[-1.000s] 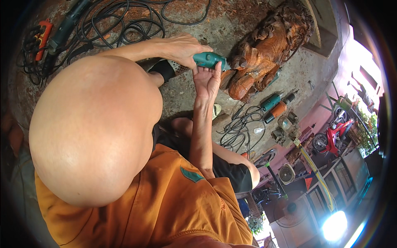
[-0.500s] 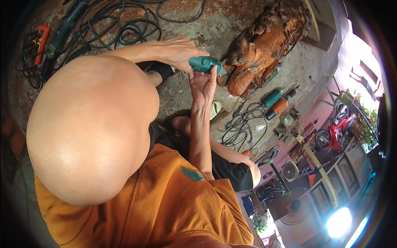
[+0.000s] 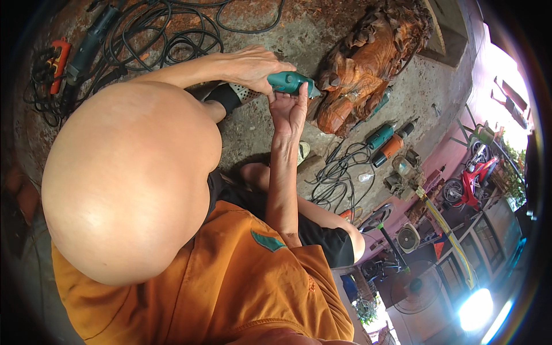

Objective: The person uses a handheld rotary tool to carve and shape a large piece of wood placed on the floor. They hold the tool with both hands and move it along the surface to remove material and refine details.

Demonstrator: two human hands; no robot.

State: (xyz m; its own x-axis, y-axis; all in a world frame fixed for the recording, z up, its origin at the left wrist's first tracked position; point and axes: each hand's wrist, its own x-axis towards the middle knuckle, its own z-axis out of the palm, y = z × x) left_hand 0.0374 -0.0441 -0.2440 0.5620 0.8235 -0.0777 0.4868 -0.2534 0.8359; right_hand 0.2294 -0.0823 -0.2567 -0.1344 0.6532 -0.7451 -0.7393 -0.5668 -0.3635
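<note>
1. In the head view, holding a green power tool between both hands, at the upper middle of the scene, over the bare floor and just beside a wood carving.
2. Gripping the rear of the tool with the left hand, with its back turned up and its fingers bent closely around the casing.
3. Steadying the front of the tool with the right hand, with its palm up, its thumb pressed along the casing and its other fingers curled beneath, partly closed on the tool.
4. Pointing the narrow grey nose toward the near end of the carving, very close to the wood. Cannot tell contact from a slight gap at this angle.
5. Lying tilted on the floor, brown and rough with deep folds: the carving, to the right of both hands.
6. Resting below the carving, side by side: another green tool and an orange tool, near a loose tangle of thin black cords.
7. Lying at upper left: a dark long-bodied tool, an orange power strip and loops of black cable.
8. Standing far off at right: a red motorbike.
9. Glowing at lower right: a bright lamp.
</note>
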